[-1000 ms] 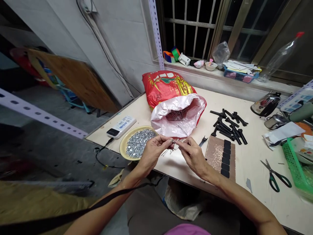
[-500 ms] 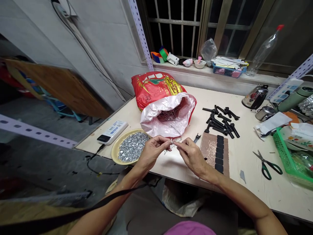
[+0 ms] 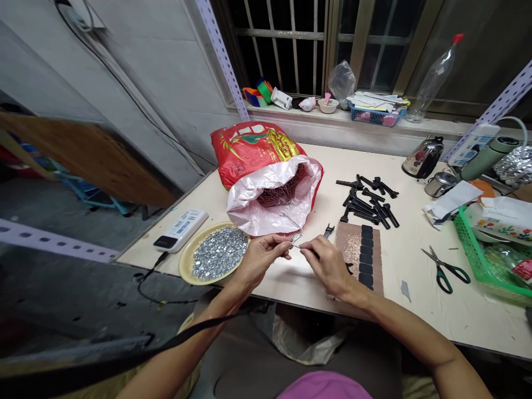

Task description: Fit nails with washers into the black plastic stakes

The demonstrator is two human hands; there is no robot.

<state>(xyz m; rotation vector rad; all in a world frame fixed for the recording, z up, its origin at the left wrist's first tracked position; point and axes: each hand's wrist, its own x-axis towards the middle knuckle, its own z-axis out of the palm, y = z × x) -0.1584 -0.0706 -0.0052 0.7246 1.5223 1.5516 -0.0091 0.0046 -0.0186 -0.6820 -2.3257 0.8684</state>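
My left hand (image 3: 261, 257) and my right hand (image 3: 326, 263) meet over the near edge of the table (image 3: 415, 288), both pinched on a thin metal pin (image 3: 296, 245) held between their fingertips. A few more thin pins lie on the table just beyond the fingers. To the left stands a yellow plate (image 3: 188, 256) heaped with small silver metal pieces (image 3: 214, 259). Behind the hands a red bag with a white plastic lining (image 3: 270, 177) lies open, with dark pins inside. Right of my right hand lies a brown board (image 3: 349, 246) carrying a column of black pads (image 3: 366, 257).
Black plastic parts (image 3: 368, 202) lie in a pile mid-table. Green-handled scissors (image 3: 444, 269), a green basket (image 3: 482, 255), a kettle (image 3: 421, 155) and papers stand at the right. A white power strip (image 3: 180, 227) lies at the left edge. The windowsill holds small items and a clear bottle (image 3: 434, 75).
The view has shifted right and slightly up. My hands stay together near the table edge, now pinching a single pin closer between the fingertips.
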